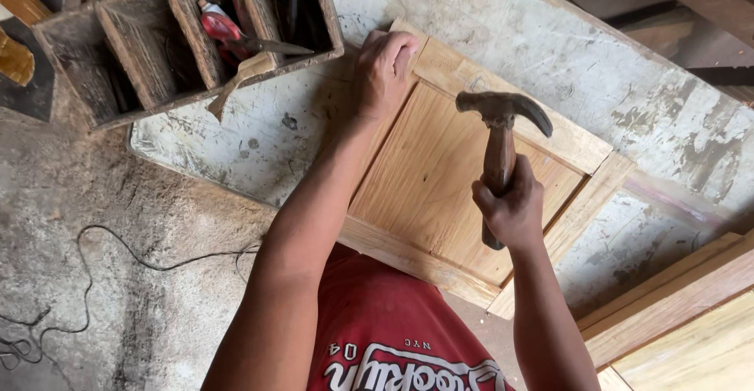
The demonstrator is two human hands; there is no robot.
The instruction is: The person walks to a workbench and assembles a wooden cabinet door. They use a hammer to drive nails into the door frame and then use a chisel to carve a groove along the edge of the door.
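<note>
Fingers of right hand [512, 212] wrapped fully around wooden handle of claw hammer [500, 141], its metal head raised above the knuckles, over the panel. Fingers of left hand [382, 70] curled down, pressing the far corner of framed wooden panel [440, 179] lying on paint-stained workbench [597, 69]; divided wooden tool tray [169, 41] just beyond left fingertips.

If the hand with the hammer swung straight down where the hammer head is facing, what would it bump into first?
Probably the wooden panel. The right hand holds the hammer raised over it, with nothing between them. Depth is hard to judge, so the exact spot is unclear.
</note>
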